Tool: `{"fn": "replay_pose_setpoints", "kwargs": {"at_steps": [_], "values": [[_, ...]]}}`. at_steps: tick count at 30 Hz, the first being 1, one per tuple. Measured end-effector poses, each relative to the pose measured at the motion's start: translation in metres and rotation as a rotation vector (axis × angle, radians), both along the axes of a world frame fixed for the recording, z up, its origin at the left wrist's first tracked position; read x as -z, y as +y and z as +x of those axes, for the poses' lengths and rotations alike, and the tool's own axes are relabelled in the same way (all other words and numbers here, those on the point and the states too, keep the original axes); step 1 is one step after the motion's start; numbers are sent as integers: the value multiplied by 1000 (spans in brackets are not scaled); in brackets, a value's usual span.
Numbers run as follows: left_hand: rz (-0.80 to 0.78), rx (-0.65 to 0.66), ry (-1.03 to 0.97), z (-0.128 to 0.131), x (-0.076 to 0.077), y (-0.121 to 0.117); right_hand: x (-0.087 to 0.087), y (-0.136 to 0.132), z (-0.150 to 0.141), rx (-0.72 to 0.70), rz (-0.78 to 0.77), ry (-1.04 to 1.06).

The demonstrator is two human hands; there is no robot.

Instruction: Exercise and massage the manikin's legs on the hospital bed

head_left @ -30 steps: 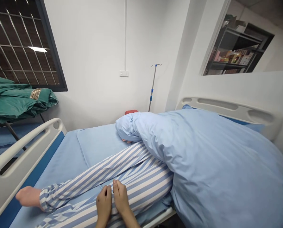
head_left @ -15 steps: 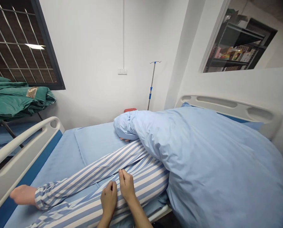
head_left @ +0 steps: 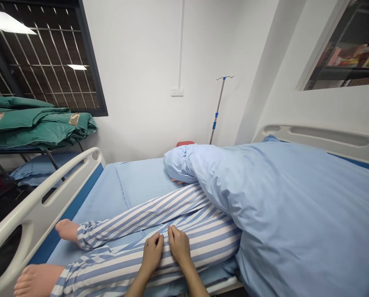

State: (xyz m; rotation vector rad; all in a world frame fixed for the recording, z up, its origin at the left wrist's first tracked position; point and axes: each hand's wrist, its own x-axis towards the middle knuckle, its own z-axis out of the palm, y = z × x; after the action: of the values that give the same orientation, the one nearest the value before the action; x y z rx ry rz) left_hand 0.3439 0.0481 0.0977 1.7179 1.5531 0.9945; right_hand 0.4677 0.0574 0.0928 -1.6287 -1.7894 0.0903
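My left hand [head_left: 152, 250] is curled into a loose fist, and no object shows in it. Close to its right, my right hand [head_left: 178, 244] is closed in the same way, with a small gap between the two. Both fists are at the near leg of the blue-and-white striped trousers [head_left: 203, 239]; whether they press on it or hover just above, I cannot tell. The trousers are on a figure lying on the bed, with bare feet [head_left: 40, 279] at the left. A light blue quilt [head_left: 280, 198] covers the figure's upper body.
A pale footboard [head_left: 48, 194] stands at the left and a headboard [head_left: 327, 136] at the right. Behind the bed are an IV pole [head_left: 219, 107] and a red object [head_left: 185, 143]. Green folded bedding [head_left: 42, 126] lies on a rack by the barred window [head_left: 54, 57].
The view has turned left, so the scene sits farther right and the near foot now shows. Both fists stay closed over the near leg, my right one slightly lower beside the left.
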Motion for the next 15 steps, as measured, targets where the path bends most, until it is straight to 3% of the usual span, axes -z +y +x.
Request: {"fn": "replay_pose_setpoints", "kwargs": {"at_steps": [10, 15], "values": [[-37, -143, 105, -110, 1, -3, 5, 0, -2, 23, -31, -59], [-14, -176, 274, -145, 8, -9, 6, 0, -3, 34, -41, -85]]}}
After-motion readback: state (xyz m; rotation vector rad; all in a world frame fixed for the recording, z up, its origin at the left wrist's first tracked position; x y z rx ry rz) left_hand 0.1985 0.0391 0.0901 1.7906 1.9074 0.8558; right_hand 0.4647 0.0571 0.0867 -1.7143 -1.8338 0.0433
